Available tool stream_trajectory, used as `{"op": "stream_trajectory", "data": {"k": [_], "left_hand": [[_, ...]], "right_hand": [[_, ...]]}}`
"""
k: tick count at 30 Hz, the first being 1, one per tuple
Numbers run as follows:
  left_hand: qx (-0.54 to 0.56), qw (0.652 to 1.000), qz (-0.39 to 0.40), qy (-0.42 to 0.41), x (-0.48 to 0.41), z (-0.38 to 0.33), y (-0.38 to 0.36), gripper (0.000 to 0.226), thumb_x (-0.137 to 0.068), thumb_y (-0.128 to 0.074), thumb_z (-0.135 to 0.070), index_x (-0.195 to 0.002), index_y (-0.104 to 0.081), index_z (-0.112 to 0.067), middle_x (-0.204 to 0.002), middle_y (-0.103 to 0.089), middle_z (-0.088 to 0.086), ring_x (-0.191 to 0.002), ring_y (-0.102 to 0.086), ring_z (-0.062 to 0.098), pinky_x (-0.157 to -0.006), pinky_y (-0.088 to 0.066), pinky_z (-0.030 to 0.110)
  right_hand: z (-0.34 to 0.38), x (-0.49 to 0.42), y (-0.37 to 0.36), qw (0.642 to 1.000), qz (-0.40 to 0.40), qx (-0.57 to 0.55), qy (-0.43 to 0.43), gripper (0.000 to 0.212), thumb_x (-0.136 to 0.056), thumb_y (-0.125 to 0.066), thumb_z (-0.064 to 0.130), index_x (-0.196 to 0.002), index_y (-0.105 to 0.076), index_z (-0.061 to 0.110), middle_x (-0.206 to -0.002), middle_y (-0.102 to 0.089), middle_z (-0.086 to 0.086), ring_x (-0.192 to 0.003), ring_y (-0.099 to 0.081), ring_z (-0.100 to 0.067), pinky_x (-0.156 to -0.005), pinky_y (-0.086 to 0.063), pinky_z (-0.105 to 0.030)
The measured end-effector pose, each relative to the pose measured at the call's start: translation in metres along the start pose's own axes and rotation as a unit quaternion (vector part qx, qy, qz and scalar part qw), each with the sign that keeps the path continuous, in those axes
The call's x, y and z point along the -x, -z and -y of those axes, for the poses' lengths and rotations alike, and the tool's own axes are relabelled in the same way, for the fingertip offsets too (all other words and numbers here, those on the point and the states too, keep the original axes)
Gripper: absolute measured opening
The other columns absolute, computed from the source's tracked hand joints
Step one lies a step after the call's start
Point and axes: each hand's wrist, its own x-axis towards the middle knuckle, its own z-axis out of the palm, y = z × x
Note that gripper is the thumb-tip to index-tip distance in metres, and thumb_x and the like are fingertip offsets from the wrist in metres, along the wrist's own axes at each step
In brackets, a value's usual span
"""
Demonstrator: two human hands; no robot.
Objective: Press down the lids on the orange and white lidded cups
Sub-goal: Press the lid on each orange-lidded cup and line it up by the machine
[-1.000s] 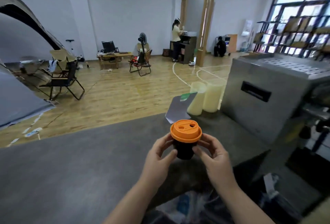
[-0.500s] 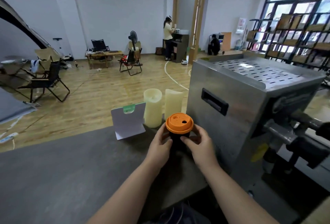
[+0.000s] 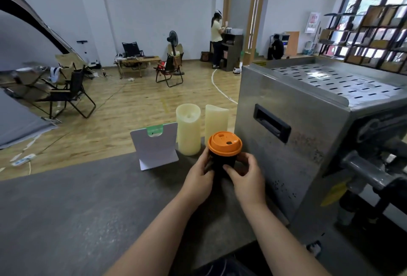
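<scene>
A black cup (image 3: 221,164) with an orange lid (image 3: 225,143) stands on the dark grey counter (image 3: 88,209), close to the steel machine. My left hand (image 3: 199,178) grips the cup's left side and my right hand (image 3: 247,177) grips its right side, fingers curled round the black body below the lid. The lid sits on top, with a small sip hole showing. No white-lidded cup shows in the head view.
Two tall cream cylinders (image 3: 189,129) and a white card stand (image 3: 155,145) stand just behind the cup. A large steel machine (image 3: 308,132) fills the right side. Beyond the counter lie a wooden floor, folding chairs and two people far off.
The cup has gone from held in the air near me to down by the counter, further forward beside the machine. Both hands have kept their grip on it.
</scene>
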Motion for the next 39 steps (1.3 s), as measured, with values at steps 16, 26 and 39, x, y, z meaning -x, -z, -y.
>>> {"op": "stream_trajectory", "data": {"k": [16, 26, 39], "left_hand": [[0.063, 0.994, -0.048, 0.073, 0.128, -0.017, 0.140, 0.035, -0.097, -0.043, 0.009, -0.103, -0.071, -0.011, -0.100, -0.073, 0.004, -0.088, -0.069, 0.012, -0.075, -0.054, 0.024], [0.045, 0.989, -0.125, 0.061, 0.292, 0.001, 0.391, 0.023, -0.098, -0.050, 0.004, -0.113, -0.066, -0.005, -0.100, -0.069, 0.009, -0.088, -0.065, 0.017, -0.075, -0.052, 0.029], [-0.012, 0.914, -0.402, 0.058, 0.528, 0.040, 0.711, 0.023, -0.096, -0.052, 0.007, -0.104, -0.069, -0.007, -0.096, -0.072, 0.007, -0.081, -0.067, 0.010, -0.068, -0.057, 0.024]], "right_hand": [[0.050, 0.088, -0.054, 0.994, 0.069, -0.071, 0.045, 0.021, -0.095, -0.066, 0.020, -0.075, -0.061, 0.023, -0.068, -0.065, -0.005, -0.060, -0.064, -0.016, -0.059, -0.051, -0.035], [0.179, 0.261, -0.264, 0.970, 0.176, -0.165, 0.041, 0.022, -0.093, -0.068, 0.010, -0.075, -0.064, 0.023, -0.067, -0.066, -0.007, -0.057, -0.062, -0.013, -0.056, -0.053, -0.027], [0.348, 0.502, -0.521, 0.915, 0.348, -0.204, 0.011, 0.011, -0.092, -0.063, 0.004, -0.082, -0.064, 0.009, -0.073, -0.067, -0.013, -0.061, -0.062, -0.021, -0.055, -0.052, -0.027]]}}
